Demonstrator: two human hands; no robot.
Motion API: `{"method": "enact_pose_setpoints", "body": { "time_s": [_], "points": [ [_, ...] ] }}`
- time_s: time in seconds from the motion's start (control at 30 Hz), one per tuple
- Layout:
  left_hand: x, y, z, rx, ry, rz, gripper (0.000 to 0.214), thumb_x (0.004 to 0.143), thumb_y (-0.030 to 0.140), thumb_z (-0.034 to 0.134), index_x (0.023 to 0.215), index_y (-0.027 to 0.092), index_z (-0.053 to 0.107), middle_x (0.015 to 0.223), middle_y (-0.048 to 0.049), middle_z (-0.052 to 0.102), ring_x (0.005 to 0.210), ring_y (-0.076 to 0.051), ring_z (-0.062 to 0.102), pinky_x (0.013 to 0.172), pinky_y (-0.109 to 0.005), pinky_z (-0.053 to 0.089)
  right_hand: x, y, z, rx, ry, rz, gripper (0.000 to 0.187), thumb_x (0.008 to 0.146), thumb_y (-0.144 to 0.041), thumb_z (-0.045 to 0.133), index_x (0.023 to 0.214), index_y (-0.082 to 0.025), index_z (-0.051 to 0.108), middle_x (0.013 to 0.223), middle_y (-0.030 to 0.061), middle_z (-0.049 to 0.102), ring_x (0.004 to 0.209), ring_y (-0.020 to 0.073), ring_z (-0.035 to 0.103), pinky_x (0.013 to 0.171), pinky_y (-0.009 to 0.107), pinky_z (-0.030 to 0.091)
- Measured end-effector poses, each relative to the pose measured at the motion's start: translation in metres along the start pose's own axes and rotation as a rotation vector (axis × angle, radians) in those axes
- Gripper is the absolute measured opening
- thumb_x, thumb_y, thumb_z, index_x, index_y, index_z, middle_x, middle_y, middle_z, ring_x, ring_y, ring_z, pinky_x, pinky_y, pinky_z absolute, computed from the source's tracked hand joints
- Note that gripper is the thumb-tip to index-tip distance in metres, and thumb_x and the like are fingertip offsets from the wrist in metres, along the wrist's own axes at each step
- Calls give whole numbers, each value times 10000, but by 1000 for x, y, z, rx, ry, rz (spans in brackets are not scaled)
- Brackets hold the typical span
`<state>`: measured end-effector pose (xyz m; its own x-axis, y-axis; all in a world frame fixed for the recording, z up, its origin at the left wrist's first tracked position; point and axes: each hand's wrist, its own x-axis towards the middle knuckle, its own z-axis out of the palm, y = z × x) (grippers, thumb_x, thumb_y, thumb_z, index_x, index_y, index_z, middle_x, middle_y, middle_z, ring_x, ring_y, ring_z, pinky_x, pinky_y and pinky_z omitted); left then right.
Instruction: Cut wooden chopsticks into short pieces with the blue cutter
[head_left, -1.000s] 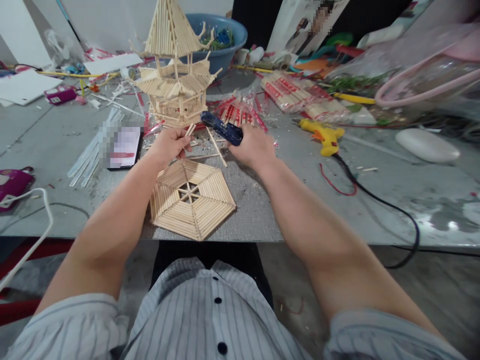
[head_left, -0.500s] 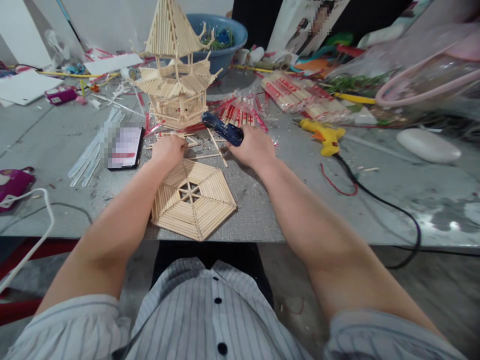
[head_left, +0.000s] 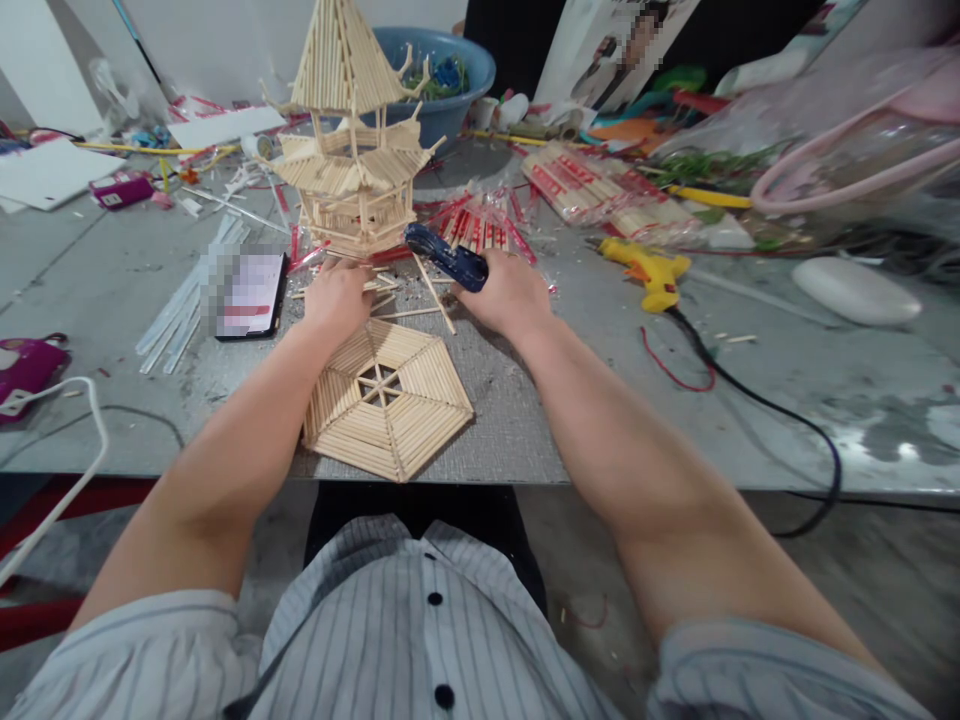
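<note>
My left hand (head_left: 340, 294) is curled over a small pile of short wooden sticks (head_left: 384, 285). Its fingertips are mostly hidden, so what they pinch I cannot make out. In my right hand (head_left: 513, 290) is a tool with dark blue handles (head_left: 448, 257); its working end is hidden. A longer stick (head_left: 436, 295) lies between the hands. Just below my left hand, a flat hexagonal panel of sticks (head_left: 427, 400) with a spoked opening rests near the table's front edge. Behind the hands stands a tiered pagoda model (head_left: 352, 165) built of similar sticks.
To the left lie a phone (head_left: 251, 293) and clear glue sticks (head_left: 176, 300). On the right are a yellow glue gun (head_left: 651, 270) with a black cord and a white mouse-shaped object (head_left: 856, 291). Packaged chopsticks (head_left: 577, 185) and a blue basin (head_left: 450, 115) sit farther back.
My left hand has shifted slightly away from me over the stick pile, its fingers reaching farther forward. My right hand and its tool stay in place.
</note>
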<state>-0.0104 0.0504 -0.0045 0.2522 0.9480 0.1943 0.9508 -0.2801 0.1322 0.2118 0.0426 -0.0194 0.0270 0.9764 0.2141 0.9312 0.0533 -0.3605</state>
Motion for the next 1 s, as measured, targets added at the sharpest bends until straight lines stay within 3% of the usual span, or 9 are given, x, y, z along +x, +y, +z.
{"method": "enact_pose_setpoints", "body": {
  "time_s": [0.1, 0.23, 0.53, 0.83, 1.0],
  "points": [
    [-1, 7, 3, -12, 14, 60, 313, 878, 303, 530, 1088, 165, 716, 1201, -138, 658, 1203, -283, 519, 1015, -393, 403, 1, 1, 2, -5, 19, 10, 532, 825, -431, 586, 1260, -125, 573, 1149, 199, 659, 1073, 368, 619, 884, 500, 478],
    [-2, 19, 7, 58, -120, 128, 305, 891, 337, 500, 1014, 186, 736, 1085, -96, 709, 1086, -253, 597, 925, -349, 448, 2, 2, 6, -10, 47, 18, 532, 816, -440, 611, 1253, -138, 577, 1134, 186, 664, 1078, 356, 620, 894, 493, 481],
    [11, 25, 5, 52, -289, -13, 298, 818, 351, 584, 1032, 198, 724, 1033, -91, 732, 961, -246, 663, 776, -309, 470, 1, 1, 6, -3, 47, -13, 539, 820, -437, 612, 1268, -142, 562, 1161, 187, 654, 1095, 362, 612, 900, 509, 482],
    [9, 17, 13, 30, -194, 83, 279, 848, 284, 525, 976, 143, 729, 1013, -124, 728, 982, -254, 648, 812, -323, 450, 3, 3, 7, 12, 61, -24, 530, 817, -440, 611, 1258, -149, 578, 1161, 180, 659, 1092, 361, 616, 898, 500, 483],
    [15, 1, 7, -166, -113, -1, 256, 828, 263, 536, 934, 129, 727, 926, -93, 726, 829, -185, 621, 741, -278, 429, 3, 3, 7, 24, 58, -20, 507, 817, -421, 598, 1242, -146, 583, 1156, 186, 659, 1085, 366, 618, 883, 504, 484]
  ]
}}
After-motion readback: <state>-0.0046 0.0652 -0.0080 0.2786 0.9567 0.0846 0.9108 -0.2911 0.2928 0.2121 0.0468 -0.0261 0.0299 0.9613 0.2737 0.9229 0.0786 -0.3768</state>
